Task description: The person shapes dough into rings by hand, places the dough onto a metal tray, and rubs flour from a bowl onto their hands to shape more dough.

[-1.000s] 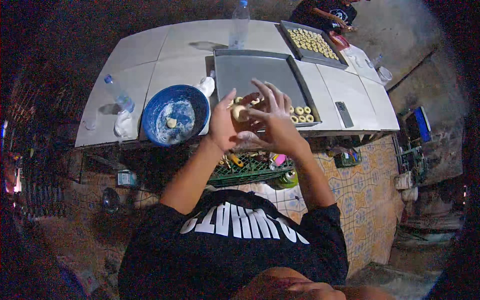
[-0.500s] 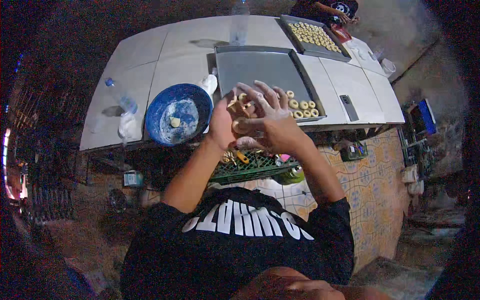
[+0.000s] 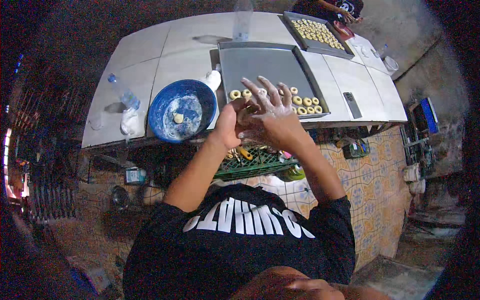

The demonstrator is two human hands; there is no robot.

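My right hand sits over my left hand, fingers spread and dusted white with flour, palm pressing down. Between the two palms is a small lump of pale dough, only an edge of it showing; my left hand cups it from below, fingers curled round it. Both hands hover just above the near edge of the desk, in front of my chest.

Just beyond my fingertips lies a grey baking tray, mostly bare, with a short row of small dough rings along its near edge. To the left of my hands stands a blue bowl, floury inside, with a little piece of dough at its bottom. Further left lie a plastic bottle and a crumpled clear bag. A dark phone-like slab rests right of the tray. At the far corner, a second tray is full of rings, with another person's hand at it.

Risks, as I judge them: the dough is held past the desk's edge, so a loose palm could drop it to the floor; pressing too hard could flatten or tear it; my spread fingers are close enough to brush the finished rings.
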